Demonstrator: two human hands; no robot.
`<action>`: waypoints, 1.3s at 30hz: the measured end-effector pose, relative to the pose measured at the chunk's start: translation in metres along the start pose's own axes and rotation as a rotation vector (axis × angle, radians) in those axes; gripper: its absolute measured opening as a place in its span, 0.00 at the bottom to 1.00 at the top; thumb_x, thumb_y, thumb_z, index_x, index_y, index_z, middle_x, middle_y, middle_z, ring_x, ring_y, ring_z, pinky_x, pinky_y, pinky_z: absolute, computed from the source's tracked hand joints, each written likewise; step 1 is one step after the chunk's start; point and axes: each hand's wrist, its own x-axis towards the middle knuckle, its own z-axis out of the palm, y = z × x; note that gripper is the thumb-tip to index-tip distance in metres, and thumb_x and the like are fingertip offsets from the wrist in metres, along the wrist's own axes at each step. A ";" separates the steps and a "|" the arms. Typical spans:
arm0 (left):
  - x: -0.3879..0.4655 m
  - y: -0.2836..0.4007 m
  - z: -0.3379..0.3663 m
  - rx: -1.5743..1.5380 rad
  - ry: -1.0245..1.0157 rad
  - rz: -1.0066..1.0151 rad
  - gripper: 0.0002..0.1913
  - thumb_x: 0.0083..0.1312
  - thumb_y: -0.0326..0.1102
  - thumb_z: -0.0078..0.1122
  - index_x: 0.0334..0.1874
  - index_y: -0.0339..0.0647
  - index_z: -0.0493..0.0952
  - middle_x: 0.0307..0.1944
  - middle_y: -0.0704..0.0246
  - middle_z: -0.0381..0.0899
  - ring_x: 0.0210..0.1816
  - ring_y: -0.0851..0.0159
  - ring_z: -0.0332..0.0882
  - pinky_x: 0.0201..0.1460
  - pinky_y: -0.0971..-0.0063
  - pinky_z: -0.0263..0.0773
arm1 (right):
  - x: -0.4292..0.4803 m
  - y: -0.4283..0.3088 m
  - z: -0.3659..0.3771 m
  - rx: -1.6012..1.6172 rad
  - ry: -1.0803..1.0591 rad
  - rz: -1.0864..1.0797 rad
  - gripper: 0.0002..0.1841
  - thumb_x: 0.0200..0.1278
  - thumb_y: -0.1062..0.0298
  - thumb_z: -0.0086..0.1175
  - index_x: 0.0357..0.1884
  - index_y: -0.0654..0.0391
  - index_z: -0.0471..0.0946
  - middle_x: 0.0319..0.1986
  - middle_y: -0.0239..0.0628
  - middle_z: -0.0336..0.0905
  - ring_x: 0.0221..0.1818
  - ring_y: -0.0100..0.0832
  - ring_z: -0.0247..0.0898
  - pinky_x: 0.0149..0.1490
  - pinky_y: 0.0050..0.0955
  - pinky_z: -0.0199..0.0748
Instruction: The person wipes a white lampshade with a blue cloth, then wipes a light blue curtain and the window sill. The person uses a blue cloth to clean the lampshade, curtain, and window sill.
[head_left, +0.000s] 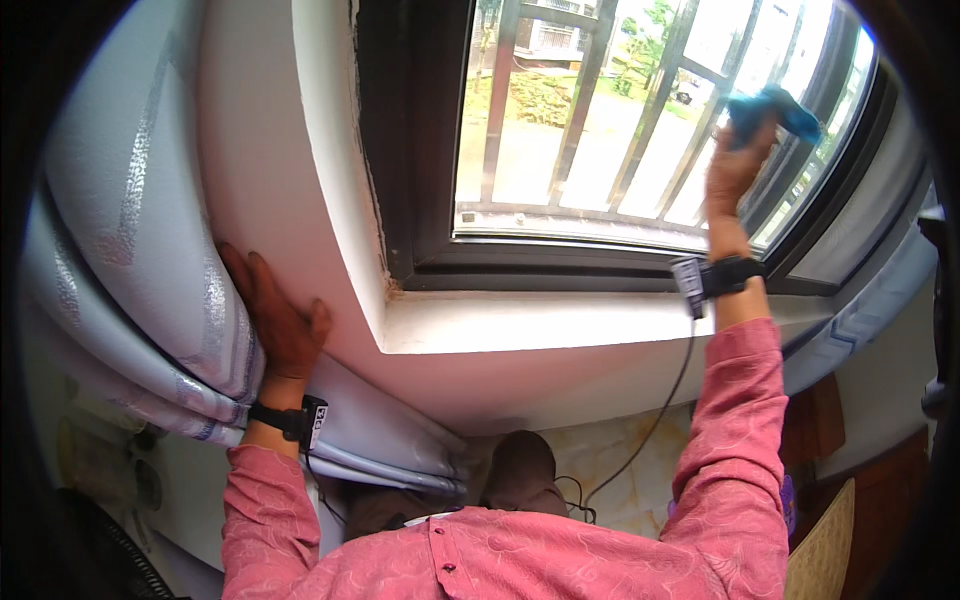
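Note:
Raised to the window, my right hand (739, 169) grips a blue cloth (772, 112). The cloth is blurred and lies over the right part of the window pane (592, 127), near a dark upright of the frame; whether it touches the glass I cannot tell. My left hand (281, 315) rests with fingers apart on the pale wall (262, 150) left of the window, against the edge of a light blue curtain (135, 202). It holds nothing. Both wrists wear black straps with small boxes and cables.
A dark window frame (525, 276) surrounds the glass above a white sill (525, 319). Metal bars (577, 105) stand outside. A thin cable (660, 427) hangs from my right wrist towards the tiled floor (637, 465). Another curtain (847, 330) hangs at right; a black fan (112, 547) stands lower left.

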 end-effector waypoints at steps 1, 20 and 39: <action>0.000 0.000 -0.001 -0.002 0.001 -0.003 0.49 0.64 0.61 0.52 0.74 0.27 0.46 0.75 0.33 0.38 0.76 0.29 0.36 0.77 0.40 0.35 | -0.013 -0.032 0.003 0.042 -0.037 -0.268 0.33 0.63 0.63 0.63 0.69 0.57 0.64 0.65 0.50 0.66 0.66 0.52 0.64 0.70 0.44 0.62; 0.012 0.003 0.002 -0.006 0.080 0.103 0.42 0.70 0.56 0.47 0.77 0.36 0.45 0.77 0.39 0.37 0.77 0.32 0.35 0.77 0.41 0.35 | -0.092 0.210 -0.136 -0.449 -0.478 0.596 0.27 0.61 0.50 0.64 0.57 0.57 0.76 0.46 0.54 0.82 0.50 0.54 0.78 0.56 0.44 0.73; -0.006 -0.010 0.007 -0.130 0.042 -0.016 0.45 0.61 0.47 0.62 0.73 0.25 0.53 0.70 0.39 0.57 0.73 0.40 0.56 0.77 0.53 0.51 | -0.118 -0.150 -0.056 -0.047 -1.062 -0.009 0.20 0.58 0.66 0.63 0.53 0.55 0.75 0.44 0.48 0.82 0.47 0.51 0.81 0.50 0.44 0.78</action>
